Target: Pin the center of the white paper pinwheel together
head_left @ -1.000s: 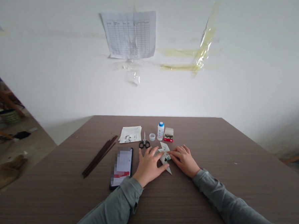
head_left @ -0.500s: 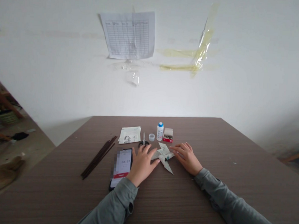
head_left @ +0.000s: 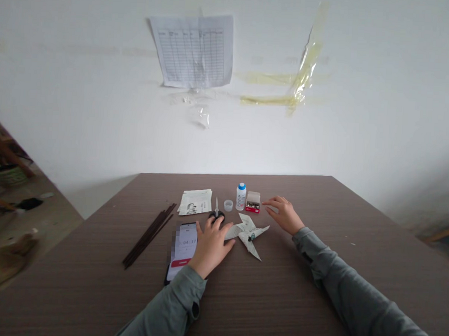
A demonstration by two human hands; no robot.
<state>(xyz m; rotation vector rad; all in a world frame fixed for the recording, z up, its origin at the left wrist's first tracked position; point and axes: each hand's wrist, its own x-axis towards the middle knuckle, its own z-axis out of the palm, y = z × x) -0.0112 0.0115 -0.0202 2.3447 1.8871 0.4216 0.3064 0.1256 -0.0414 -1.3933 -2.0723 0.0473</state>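
White printed-paper pinwheel (head_left: 246, 238) with a dark centre lies flat near the middle of a brown woodgrain table (head_left: 300, 297), between the person's two bare hands and touched by neither. The left hand (head_left: 211, 247), relaxed and empty, rests palm down across the right edge of a black smartphone (head_left: 180, 251), its fingers just beside black-handled steel scissors (head_left: 216, 212). The right hand (head_left: 284, 215), open and gripping nothing, has its fingers spread just beyond the pinwheel, near a small red-and-white box (head_left: 253, 202). Toward the table's far edge stand a white plastic bottle with a blue cap (head_left: 240, 197) and a small clear round cap (head_left: 228, 205), beside a stack of printed papers (head_left: 194, 202). A bundle of thin dark sticks (head_left: 149, 236) lies left of the smartphone. A ruled paper chart (head_left: 195, 51) hangs on the white wall above.
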